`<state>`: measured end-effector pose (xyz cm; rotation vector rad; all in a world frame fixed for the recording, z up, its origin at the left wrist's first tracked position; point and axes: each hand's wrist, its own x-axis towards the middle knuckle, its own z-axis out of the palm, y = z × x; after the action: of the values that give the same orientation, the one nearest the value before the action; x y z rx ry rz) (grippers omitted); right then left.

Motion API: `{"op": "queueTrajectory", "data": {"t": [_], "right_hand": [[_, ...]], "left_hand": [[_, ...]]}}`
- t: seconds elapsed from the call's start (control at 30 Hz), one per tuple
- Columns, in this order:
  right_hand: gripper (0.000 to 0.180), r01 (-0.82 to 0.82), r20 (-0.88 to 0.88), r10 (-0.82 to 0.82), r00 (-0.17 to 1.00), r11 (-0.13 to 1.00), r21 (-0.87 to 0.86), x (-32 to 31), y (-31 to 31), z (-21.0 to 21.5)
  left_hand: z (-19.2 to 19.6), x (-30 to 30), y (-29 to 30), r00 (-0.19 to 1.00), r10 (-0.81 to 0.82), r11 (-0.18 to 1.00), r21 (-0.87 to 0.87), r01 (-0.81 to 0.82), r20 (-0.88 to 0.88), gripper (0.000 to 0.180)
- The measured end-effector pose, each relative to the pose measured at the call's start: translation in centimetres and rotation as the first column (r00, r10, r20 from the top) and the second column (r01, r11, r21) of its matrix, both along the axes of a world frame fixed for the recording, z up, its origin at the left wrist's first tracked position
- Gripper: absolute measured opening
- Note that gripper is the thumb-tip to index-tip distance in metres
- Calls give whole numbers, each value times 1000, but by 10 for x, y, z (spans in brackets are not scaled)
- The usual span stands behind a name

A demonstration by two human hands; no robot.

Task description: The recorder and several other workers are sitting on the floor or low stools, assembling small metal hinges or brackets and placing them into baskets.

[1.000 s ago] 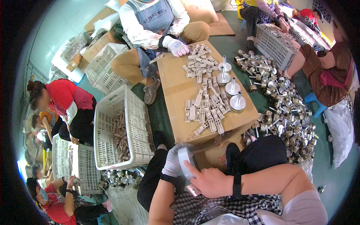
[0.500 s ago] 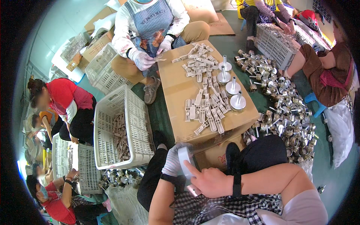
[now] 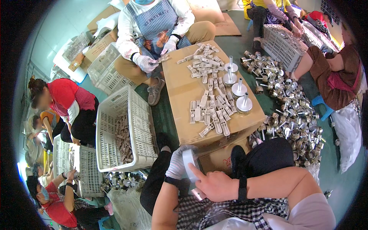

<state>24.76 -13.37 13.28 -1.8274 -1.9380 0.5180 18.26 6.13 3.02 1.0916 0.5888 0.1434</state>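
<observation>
My left hand [image 3: 178, 163], in a white glove, grips a silvery metal part [image 3: 190, 165] over my lap. My bare right hand [image 3: 214, 185], with a black band at the wrist, rests its index finger on the same part. Just ahead stands a cardboard box [image 3: 183, 97] used as a table. On it lie several flat pale metal pieces [image 3: 210, 111] and several round silvery bases with upright pins [image 3: 238, 90].
A white plastic crate [image 3: 138, 126] holding small metal pieces sits to my left. A heap of shiny metal cups [image 3: 293, 115] covers the floor on the right. A gloved person [image 3: 153, 27] sits across the box; other people work at left and far right beside more crates.
My hands and the part stay where they were. The person opposite has drawn their gloved hands back from the box and holds them in front of their apron.
</observation>
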Motion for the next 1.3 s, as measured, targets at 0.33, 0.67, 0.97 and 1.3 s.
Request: {"op": "queueTrajectory", "data": {"t": [0.33,0.67,0.97,1.3], "right_hand": [[22,-2,-4,2,1000,1000,-17,1,0,1],[23,-1,18,1,1000,1000,-14,1,-1,-1],[24,-14,-5,14,1000,998,-66,2,0,2],[25,-22,-7,21,1000,998,-53,2,0,2]], "left_hand": [[-10,-1,7,999,17,980,-200,-22,-29,18],[-12,-3,10,999,-34,989,-146,37,25,29],[-6,-2,5,997,-68,994,86,70,-25,38],[-9,-3,4,999,-32,999,7,32,31,26]]}}
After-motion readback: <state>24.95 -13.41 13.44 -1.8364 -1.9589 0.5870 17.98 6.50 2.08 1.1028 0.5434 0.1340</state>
